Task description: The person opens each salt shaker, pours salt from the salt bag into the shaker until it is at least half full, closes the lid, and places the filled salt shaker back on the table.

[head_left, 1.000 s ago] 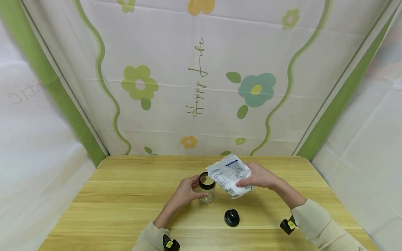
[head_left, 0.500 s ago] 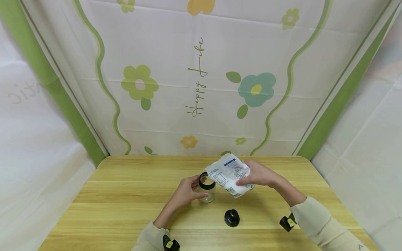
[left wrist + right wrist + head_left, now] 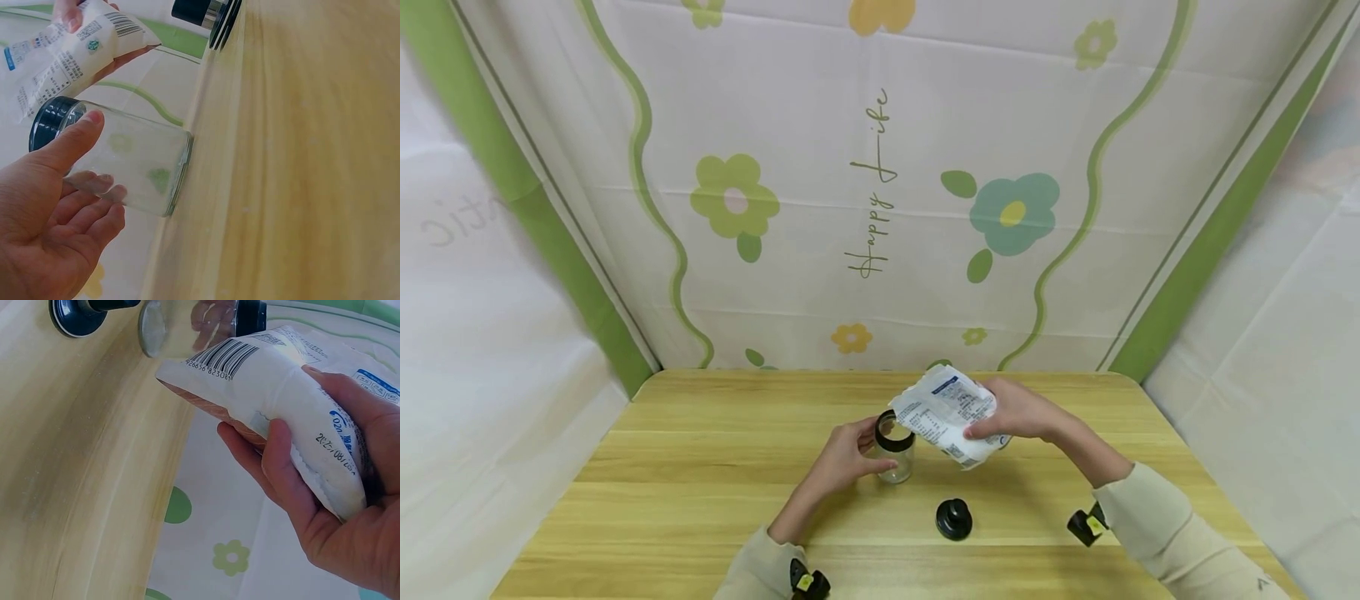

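Observation:
A clear glass jar (image 3: 134, 159) with a black collar stands upright on the table, and no contents show through its glass. My left hand (image 3: 844, 457) holds it from the left, thumb on the near side and fingers behind. In my right hand (image 3: 1018, 414) is a white printed plastic packet (image 3: 943, 412), gripped with the thumb on its upper face. The packet is tilted, its left end right at the jar's mouth and overlapping the rim in the head view. A barcode shows on the packet in the right wrist view. The black knobbed lid (image 3: 953, 520) lies nearer me.
The wooden table (image 3: 700, 500) ends at a hanging white cloth (image 3: 805, 208) printed with flowers. More cloth hangs at both sides. A small black camera sits at each wrist.
The packet has tipped slightly and shifted a little to the left and up over the jar's mouth, with my right hand around it. My left hand, the jar and the lid stay put.

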Available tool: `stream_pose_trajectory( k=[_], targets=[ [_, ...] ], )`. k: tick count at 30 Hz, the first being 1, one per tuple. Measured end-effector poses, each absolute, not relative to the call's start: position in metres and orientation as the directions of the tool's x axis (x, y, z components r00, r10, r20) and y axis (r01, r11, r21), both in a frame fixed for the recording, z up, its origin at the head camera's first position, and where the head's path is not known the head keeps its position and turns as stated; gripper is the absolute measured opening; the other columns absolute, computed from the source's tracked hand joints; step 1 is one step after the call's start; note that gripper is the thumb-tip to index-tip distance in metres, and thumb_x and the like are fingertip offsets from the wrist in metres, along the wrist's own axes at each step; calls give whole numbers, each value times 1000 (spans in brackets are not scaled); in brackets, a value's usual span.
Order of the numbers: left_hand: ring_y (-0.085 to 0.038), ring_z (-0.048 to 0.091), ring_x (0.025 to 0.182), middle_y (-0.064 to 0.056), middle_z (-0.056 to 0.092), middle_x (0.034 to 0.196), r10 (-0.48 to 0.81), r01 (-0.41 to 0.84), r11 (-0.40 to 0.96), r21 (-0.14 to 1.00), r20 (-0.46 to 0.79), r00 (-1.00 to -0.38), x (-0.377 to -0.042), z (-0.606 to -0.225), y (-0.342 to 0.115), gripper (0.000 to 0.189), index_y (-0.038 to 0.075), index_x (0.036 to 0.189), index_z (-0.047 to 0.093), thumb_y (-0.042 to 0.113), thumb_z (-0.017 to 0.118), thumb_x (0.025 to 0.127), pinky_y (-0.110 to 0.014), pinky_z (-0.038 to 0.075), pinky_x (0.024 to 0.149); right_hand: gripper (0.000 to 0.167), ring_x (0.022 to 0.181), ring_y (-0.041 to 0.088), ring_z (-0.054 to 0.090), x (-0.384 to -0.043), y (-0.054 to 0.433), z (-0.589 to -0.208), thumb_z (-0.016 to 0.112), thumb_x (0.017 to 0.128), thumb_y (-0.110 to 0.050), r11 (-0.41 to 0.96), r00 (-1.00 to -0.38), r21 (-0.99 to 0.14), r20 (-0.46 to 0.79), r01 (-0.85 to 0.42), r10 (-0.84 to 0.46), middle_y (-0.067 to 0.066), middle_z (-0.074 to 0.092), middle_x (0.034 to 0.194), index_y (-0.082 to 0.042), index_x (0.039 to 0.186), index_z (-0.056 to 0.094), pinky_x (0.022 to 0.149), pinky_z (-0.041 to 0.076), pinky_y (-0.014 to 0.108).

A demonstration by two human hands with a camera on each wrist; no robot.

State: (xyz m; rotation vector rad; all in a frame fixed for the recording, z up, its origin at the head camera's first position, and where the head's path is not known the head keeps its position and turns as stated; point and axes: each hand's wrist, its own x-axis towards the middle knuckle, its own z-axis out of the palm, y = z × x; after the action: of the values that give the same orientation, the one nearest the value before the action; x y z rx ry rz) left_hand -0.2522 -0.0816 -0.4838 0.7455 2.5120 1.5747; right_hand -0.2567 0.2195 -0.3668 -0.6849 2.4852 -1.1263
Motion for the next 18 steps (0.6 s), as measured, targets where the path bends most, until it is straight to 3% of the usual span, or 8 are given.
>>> stream_pose_trajectory(
  k=[18],
  targets=[
    [-30, 61, 126, -21, 61, 136, 444, 352, 339, 872, 181, -877, -252, -484, -81, 68, -3, 139, 54, 21, 83, 82, -37, 55, 103, 49, 71, 15, 68, -259, 217, -360, 83, 78, -16, 622, -830, -717, -110, -315, -547, 6, 73, 89, 4, 118, 63, 58, 60, 30]
  ],
)
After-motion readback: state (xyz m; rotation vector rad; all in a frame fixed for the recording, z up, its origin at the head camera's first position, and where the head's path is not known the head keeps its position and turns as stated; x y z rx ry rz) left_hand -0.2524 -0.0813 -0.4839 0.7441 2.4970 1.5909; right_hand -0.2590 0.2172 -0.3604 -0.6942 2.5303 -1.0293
